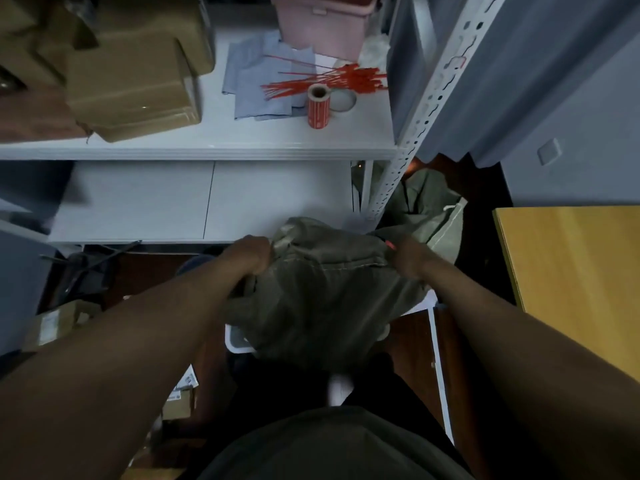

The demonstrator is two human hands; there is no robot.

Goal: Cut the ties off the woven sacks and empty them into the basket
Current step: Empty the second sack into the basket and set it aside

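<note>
Two hands on one sack, over the basket

Two bare hands grip one grey-green woven sack (322, 299), held bunched low in the middle of the view. Left hand (247, 256) has fingers curled round the sack's upper left edge; right hand (410, 259) pinches the upper right edge, fingers curled into the fabric. Sack hangs over one white basket (235, 341); only a corner of its rim shows under the cloth. Cannot tell what is inside either. One more woven sack (433, 206) lies further back to the right, past the shelf post (426, 109), not touched.

One white shelf (207, 143) above holds: one bundle of red ties (311, 83), exact number unreadable; one red label roll (318, 105) standing upright; one clear tape roll (343, 98) just beside it; one pile of blue-grey cloth (256, 88) under the ties; one pink bin (322, 22) behind; several brown cartons (131, 71) stacked at left. One yellow board (571, 282) at right.
</note>
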